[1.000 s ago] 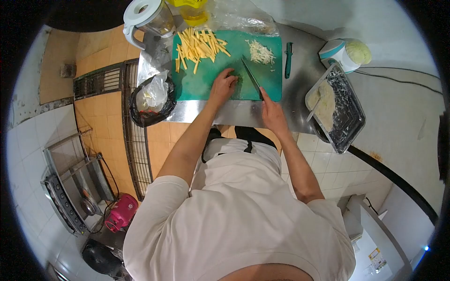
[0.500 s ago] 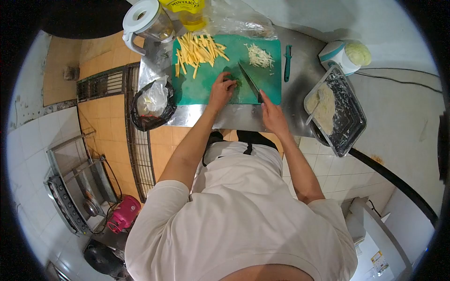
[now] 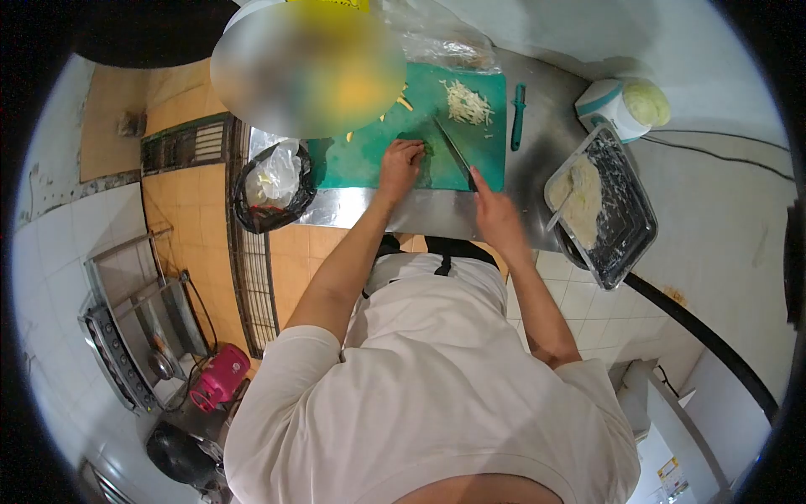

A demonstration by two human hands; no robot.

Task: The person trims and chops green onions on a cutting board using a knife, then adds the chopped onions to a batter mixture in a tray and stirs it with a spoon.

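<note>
On the green cutting board [image 3: 353, 168], my left hand [image 3: 401, 166] is closed with its fingers curled over a small green vegetable [image 3: 427, 149], mostly hidden and too small to name more exactly. My right hand [image 3: 500, 217] grips the dark handle of a kitchen knife [image 3: 454, 151]. Its blade slants up and left over the board, just right of the green pieces and apart from my left fingers. White shreds [image 3: 468, 102] lie in a pile beyond the blade. A few yellow sticks [image 3: 405, 102] show at the edge of a blurred patch that covers the board's far left.
A green-handled peeler [image 3: 518, 118] lies right of the board. Farther right are a tray [image 3: 642, 220] holding pale flour-like powder and a white-and-teal appliance [image 3: 603, 102]. Left of the board stands a black-lined waste container [image 3: 243, 202]. Clear plastic [image 3: 437, 38] lies behind.
My right hand has shifted slightly down and right with the knife, and the blade has moved a little right. My left fingers are drawn closer together. A blur now covers the yellow sticks.
</note>
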